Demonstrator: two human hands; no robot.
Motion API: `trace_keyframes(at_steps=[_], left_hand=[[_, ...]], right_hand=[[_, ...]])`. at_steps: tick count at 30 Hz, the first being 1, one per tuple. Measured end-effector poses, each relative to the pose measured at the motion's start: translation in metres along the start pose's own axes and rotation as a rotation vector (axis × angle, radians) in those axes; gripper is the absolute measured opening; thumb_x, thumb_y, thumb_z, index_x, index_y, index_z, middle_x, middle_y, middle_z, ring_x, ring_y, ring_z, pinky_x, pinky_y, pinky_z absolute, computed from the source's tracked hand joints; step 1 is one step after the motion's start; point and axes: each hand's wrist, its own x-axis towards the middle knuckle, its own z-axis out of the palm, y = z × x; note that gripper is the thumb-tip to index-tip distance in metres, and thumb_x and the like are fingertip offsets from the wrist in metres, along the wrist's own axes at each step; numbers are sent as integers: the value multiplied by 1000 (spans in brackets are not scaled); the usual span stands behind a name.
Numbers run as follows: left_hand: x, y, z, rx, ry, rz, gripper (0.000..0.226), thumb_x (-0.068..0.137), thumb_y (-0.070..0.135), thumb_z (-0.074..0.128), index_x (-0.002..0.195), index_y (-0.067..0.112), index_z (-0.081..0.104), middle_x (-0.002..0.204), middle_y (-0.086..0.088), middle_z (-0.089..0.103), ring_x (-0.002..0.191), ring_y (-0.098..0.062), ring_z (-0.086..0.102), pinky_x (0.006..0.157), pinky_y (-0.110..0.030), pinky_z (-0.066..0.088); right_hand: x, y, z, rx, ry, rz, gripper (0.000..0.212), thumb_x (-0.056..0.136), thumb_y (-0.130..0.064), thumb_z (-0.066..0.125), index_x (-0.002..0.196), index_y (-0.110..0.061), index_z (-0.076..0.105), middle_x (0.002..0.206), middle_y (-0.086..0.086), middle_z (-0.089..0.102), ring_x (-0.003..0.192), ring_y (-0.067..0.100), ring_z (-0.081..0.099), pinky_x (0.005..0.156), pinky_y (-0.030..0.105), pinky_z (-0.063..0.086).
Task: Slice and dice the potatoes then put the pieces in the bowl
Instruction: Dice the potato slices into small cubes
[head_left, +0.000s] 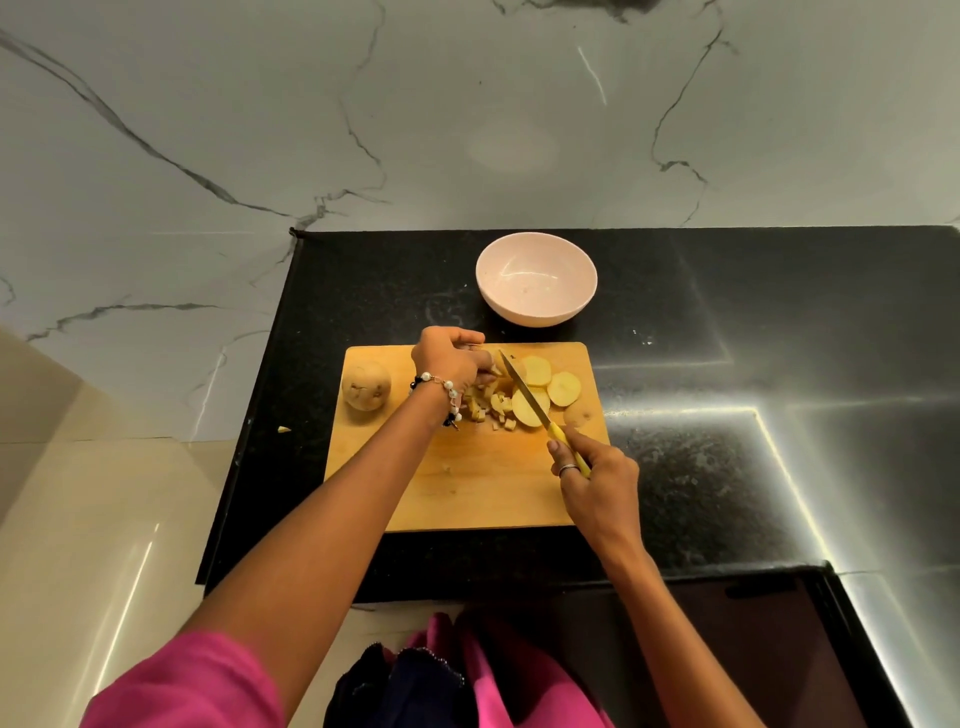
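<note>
your right hand (595, 480) grips the yellow-handled knife (524, 392), its blade running from you up-left across the wooden board (467, 483). your left hand (449, 358) pinches a potato piece beside the dice (491, 408). round slices (563, 388) lie right; the smooth bowl (536, 278) sits behind.

Black counter (727, 467), veined marble wall (260, 104)

Left hand (451, 358) curled (fingers (480, 358) tucked); right hand (592, 467) gripping.
</note>
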Motion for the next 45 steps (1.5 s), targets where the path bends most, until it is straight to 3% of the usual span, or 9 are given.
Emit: trace_keyframes(at_steps=[4, 9, 14, 18, 24, 27, 31, 37, 45], left_hand=[[-2, 0, -2, -4, -9, -29, 19, 76, -6, 72, 88, 9, 67, 93, -11, 67, 69, -19, 71, 65, -32, 60], [-6, -2, -9, -19, 18, -48, 20, 76, -3, 73, 92, 7, 68, 94, -11, 67, 67, -19, 71, 64, -31, 60], [-10, 0, -23, -25, 86, -40, 19, 77, -1, 72, 94, 8, 68, 93, -9, 67, 68, -17, 70, 62, -29, 60], [-15, -10, -43, 151, 95, 28, 15, 80, 1, 70, 91, 12, 70, 92, -6, 68, 76, -14, 67, 65, -28, 59], [-30, -44, -58, 526, 59, 209, 20, 84, 5, 67, 101, 14, 72, 102, 3, 68, 92, -9, 60, 83, -20, 48], [-38, -60, -62, 691, 119, 341, 28, 86, 8, 65, 114, 12, 67, 113, -5, 66, 101, -15, 59, 84, -16, 40], [-42, -82, -63, 849, 71, 425, 42, 85, 16, 66, 126, 17, 59, 126, -3, 58, 118, -19, 45, 97, -24, 32], [-49, -98, -60, 701, 126, 490, 57, 78, 18, 74, 131, 12, 54, 123, -7, 61, 116, -22, 47, 95, -19, 30], [-48, -107, -60, 559, 155, 532, 69, 75, 16, 75, 138, 14, 47, 118, 2, 65, 111, -16, 51, 94, -16, 33]], right_hand=[[-4, 1, 5, -21, -9, -3, 36, 91, -22, 61, 124, -7, 60, 89, 9, 73, 48, 1, 49, 49, 14, 38], [-5, -3, 6, -89, 1, -45, 34, 93, -19, 58, 124, -4, 60, 69, 9, 68, 42, 3, 41, 44, 14, 30], [-5, -4, 3, -95, -1, -31, 32, 93, -19, 58, 122, -5, 62, 58, 0, 59, 42, 4, 40, 43, 18, 30], [-7, -3, 2, -68, -4, -19, 31, 93, -20, 58, 121, -8, 63, 64, 3, 65, 46, 8, 48, 47, 35, 45], [-26, -4, 5, 25, -152, -77, 20, 96, -16, 52, 80, -10, 64, 57, -1, 59, 44, 10, 49, 43, 31, 41], [-42, -2, 14, -50, -255, -119, 19, 98, -22, 47, 90, -10, 61, 58, 4, 59, 48, 20, 54, 47, 44, 42], [-52, -8, 19, -354, -347, -204, 27, 100, -33, 36, 112, -12, 49, 72, 10, 64, 66, 31, 59, 52, 33, 29], [-42, -28, 32, -583, -441, -277, 48, 102, -34, 27, 148, -22, 19, 88, 9, 66, 78, 32, 62, 56, 34, 35], [-34, -35, 43, -676, -426, -363, 55, 101, -30, 29, 151, -26, 7, 97, 6, 64, 82, 29, 60, 60, 33, 38]])
